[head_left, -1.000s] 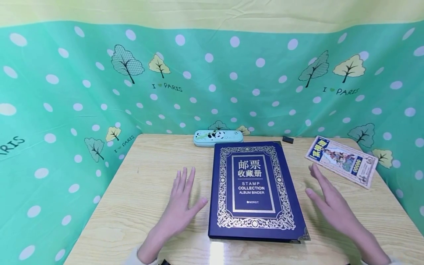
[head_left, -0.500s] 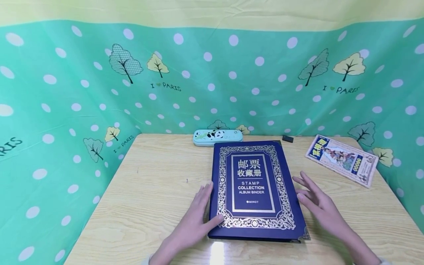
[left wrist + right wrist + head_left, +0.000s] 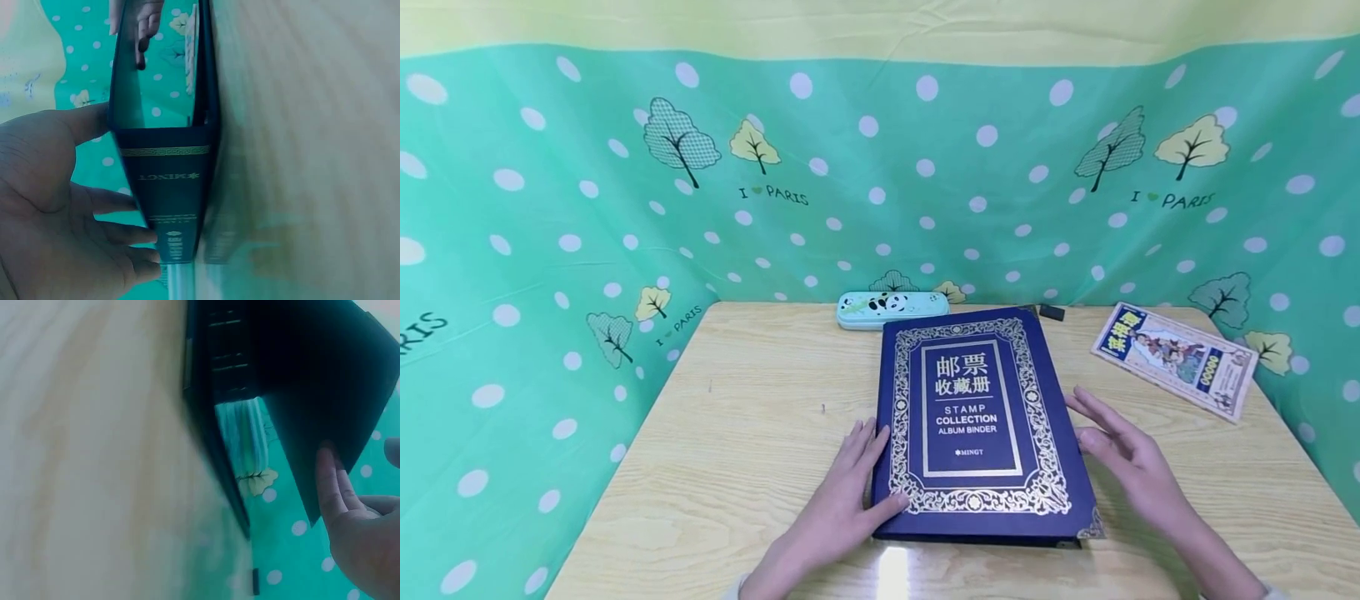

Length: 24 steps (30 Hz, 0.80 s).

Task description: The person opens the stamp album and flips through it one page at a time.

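Note:
A dark blue stamp album binder (image 3: 970, 492) with silver ornament lies in front of me, its front cover slightly raised along the right side. My left hand (image 3: 838, 500) rests against its left edge, thumb on the lower left of the cover. In the left wrist view, the fingers of the left hand (image 3: 56, 212) touch the spine (image 3: 169, 181). At the right edge is my right hand (image 3: 1138, 479). The right wrist view shows fingertips (image 3: 328, 469) of that hand extended against the inside of the raised cover (image 3: 312, 394), thumb apart from it. Metal binder rings (image 3: 228, 353) show inside.
A light blue panda pencil case (image 3: 891, 310) lies behind the album at the table's back edge. A small black block (image 3: 1052, 313) sits to its right. A printed booklet (image 3: 1176, 362) lies at the right. Green dotted cloth (image 3: 925, 200) surrounds the wooden table (image 3: 722, 442).
Both hands have moved in from the sides to the album. The left now touches its spine and cover. The cover's right side has risen slightly over the right fingers.

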Motion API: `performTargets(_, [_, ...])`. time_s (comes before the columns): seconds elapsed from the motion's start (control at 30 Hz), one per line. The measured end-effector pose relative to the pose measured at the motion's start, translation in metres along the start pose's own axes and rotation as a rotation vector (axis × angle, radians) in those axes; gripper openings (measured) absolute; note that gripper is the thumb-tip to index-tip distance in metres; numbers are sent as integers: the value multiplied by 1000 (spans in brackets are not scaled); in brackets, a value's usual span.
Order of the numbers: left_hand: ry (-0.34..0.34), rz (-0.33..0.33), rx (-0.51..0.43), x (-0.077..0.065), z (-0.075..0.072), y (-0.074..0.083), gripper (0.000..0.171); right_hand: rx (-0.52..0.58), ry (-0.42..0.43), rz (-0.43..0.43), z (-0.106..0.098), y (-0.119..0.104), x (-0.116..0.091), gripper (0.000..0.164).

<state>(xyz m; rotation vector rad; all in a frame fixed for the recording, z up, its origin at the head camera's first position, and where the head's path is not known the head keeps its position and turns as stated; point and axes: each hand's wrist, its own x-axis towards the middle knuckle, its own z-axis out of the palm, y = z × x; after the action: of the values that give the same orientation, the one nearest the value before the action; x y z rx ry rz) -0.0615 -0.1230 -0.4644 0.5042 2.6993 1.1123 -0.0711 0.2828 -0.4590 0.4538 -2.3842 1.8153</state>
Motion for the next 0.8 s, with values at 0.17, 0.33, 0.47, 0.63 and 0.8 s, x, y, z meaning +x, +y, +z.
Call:
performTargets(0.17, [1, 46, -9, 3, -6, 11, 88, 145, -10, -34, -1, -11, 5, 57])
performTargets(0.33, [-42, 128, -72, 7, -8, 32, 84, 287, -14, -72, 5, -21, 10, 59])
performTargets(0.47, [-64, 218, -91, 10, -9, 51, 85, 430, -52, -160, 10, -26, 17, 58])
performTargets(0.63, [-50, 377, -77, 16, -10, 70, 88, 581, -176, -327, 18, -34, 30, 57])
performTargets(0.8, [16, 519, -58, 22, -10, 82, 90, 632, -249, -395, 30, -49, 38, 58])
